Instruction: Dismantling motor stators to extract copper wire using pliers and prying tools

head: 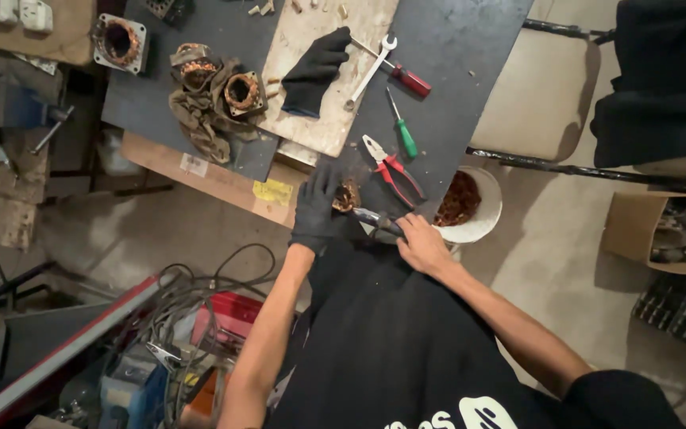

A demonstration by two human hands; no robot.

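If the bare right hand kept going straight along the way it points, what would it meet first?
Probably the rusty copper-wound motor part gripped by the gloved left hand; the right hand aims its dark-handled tool there. Depth is unclear.

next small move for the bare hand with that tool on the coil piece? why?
Probably ease the tool tip further into the copper-wound piece and pry. The gloved left hand already pins the piece at the board's edge, the right hand grips the handle, and a white bowl of copper scrap sits close by.

My gloved left hand [317, 208] steadies a small coil piece [347, 195] — my bare right hand [421, 245] grips what looks like pliers [376, 220].
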